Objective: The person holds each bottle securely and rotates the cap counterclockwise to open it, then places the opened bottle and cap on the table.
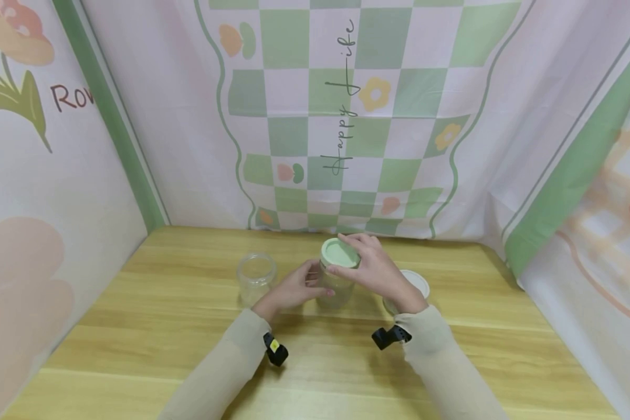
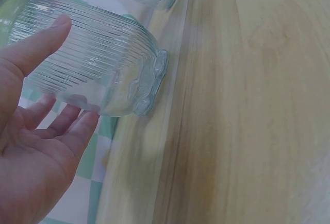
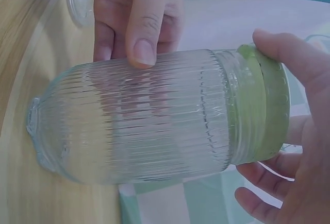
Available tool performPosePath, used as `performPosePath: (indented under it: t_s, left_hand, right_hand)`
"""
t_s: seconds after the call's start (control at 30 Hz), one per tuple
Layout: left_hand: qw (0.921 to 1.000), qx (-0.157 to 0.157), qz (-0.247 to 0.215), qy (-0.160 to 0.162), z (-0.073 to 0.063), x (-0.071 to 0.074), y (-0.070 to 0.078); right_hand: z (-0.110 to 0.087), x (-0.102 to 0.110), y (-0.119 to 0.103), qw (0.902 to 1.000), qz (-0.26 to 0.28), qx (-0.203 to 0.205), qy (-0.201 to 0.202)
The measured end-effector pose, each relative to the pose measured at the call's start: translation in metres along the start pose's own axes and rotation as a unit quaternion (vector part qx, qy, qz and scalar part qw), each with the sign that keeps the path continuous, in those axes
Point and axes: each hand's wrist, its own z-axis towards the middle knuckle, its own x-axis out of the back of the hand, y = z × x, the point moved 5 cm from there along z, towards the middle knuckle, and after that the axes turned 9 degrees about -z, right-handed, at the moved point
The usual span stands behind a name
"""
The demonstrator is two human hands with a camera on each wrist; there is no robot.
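A ribbed clear glass jar (image 3: 154, 116) stands upright at the middle of the table, with a light green lid (image 1: 340, 252) on its mouth. My left hand (image 1: 296, 284) holds the jar's body from the left, thumb on the near side and fingers on the far side. From the right, my right hand (image 1: 377, 267) grips the lid at its rim, thumb and fingers spread around the edge. Through the glass no contents show. In the left wrist view the jar's scalloped foot (image 2: 154, 82) is right at the tabletop.
To the left stands a clear glass jar (image 1: 256, 279) without a lid. A jar with a white lid (image 1: 416, 282) is at the right, partly hidden by my right wrist. The wooden table (image 1: 315, 373) ends at a checkered curtain (image 1: 341, 116) behind; more printed cloth hangs on both sides.
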Motion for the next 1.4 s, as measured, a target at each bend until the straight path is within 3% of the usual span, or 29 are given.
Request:
performPosePath:
  t_s: [0.63, 1.13, 1.4]
  left_hand:
    - [0.9997, -0.005, -0.022, -0.006, -0.001, -0.001, -0.002]
    - [0.9999, -0.009, -0.009, -0.006, -0.001, 0.000, 0.000]
    - [1.0000, -0.005, 0.001, 0.001, -0.001, 0.000, 0.000]
  right_hand:
    - [-0.011, 0.017, -0.001, 0.9990, 0.021, 0.003, -0.040]
    - [-0.028, 0.024, 0.002, 0.9977, 0.020, -0.005, -0.065]
    - [-0.041, 0.025, 0.001, 0.9963, 0.053, 0.005, -0.068]
